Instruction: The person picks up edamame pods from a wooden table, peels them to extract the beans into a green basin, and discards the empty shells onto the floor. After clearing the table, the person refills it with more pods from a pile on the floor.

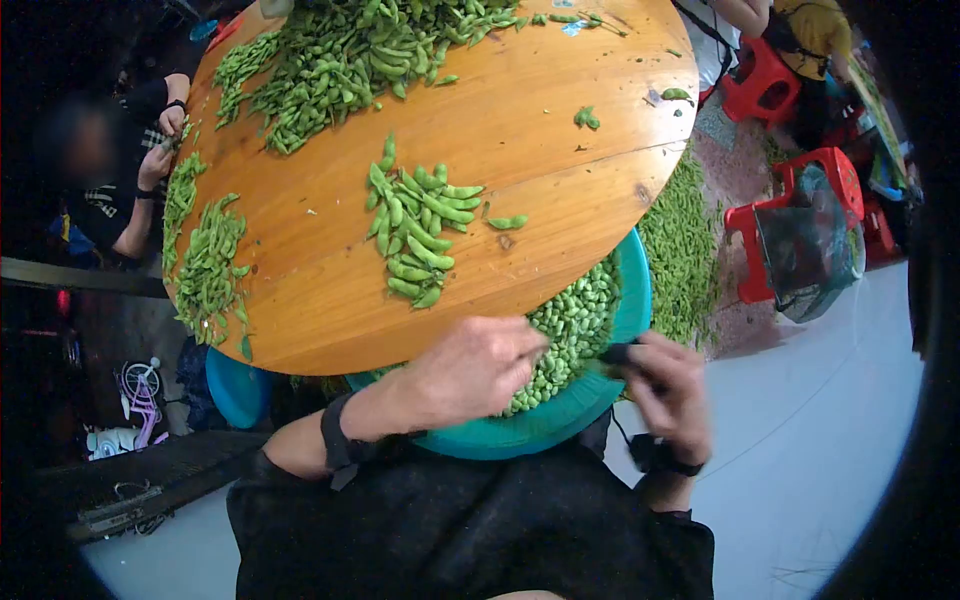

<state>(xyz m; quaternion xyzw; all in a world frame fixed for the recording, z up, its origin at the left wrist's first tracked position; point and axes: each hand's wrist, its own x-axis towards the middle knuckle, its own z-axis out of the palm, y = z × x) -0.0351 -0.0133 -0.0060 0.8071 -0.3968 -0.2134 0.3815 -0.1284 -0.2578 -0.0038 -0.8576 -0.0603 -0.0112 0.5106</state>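
My left hand point(478, 366) hovers over a teal basin point(636, 300) of shelled green soybeans point(575, 318), its fingers pinched together; what they hold is hidden. Across from it, my right hand point(672, 388) is curled at the basin's right rim, blurred by motion. A black cover point(622, 355) shows on one of its digits, with a green smear at the tip that I cannot make out. In front of my hands, a small pile of soybean pods point(415, 225) lies on the round wooden table point(560, 235). One loose pod point(508, 222) sits to its right.
A large heap of pods point(350, 65) covers the table's far side, with another pile point(212, 255) at left. A person point(120, 150) handles pods at the left edge. Green pods or husks point(680, 250) cover floor at right, near red stools point(800, 200). A blue basin point(237, 388) stands lower left.
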